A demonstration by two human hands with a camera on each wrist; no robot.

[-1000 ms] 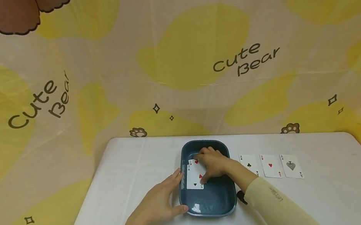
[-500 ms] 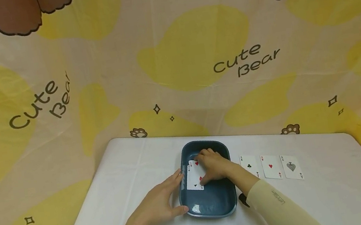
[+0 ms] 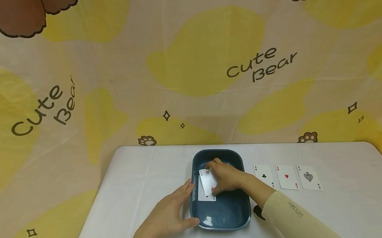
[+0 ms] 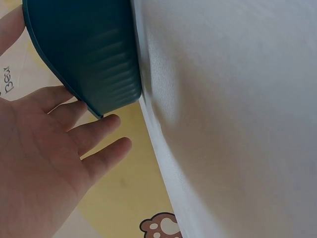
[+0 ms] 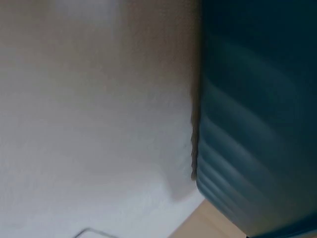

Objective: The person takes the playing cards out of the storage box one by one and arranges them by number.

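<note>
A dark blue rectangular bin [image 3: 231,215] stands on the table, its ribbed outer wall [image 4: 106,64] showing in the left wrist view. My left hand [image 3: 170,214] touches the bin's left rim with spread fingers and thumb. Inside, my right hand [image 3: 226,176] pinches the right edge of a playing card with red hearts [image 3: 207,180] between thumb and fingers. That card is slightly tilted over another playing card [image 3: 201,196], which is mostly covered. In the right wrist view the bin's side [image 5: 247,139] fills the right part, and the right hand is out of sight.
Right of the bin lie the ace of clubs [image 3: 263,173], ace of hearts [image 3: 287,176] and ace of spades [image 3: 309,177] in a row, face up. A white cloth covers the table [image 3: 365,191]. A patterned curtain [image 3: 199,52] hangs behind its back edge.
The hearts card in my right hand has tilted up and now hides more of the card beneath it. My left hand and the bin have stayed in place.
</note>
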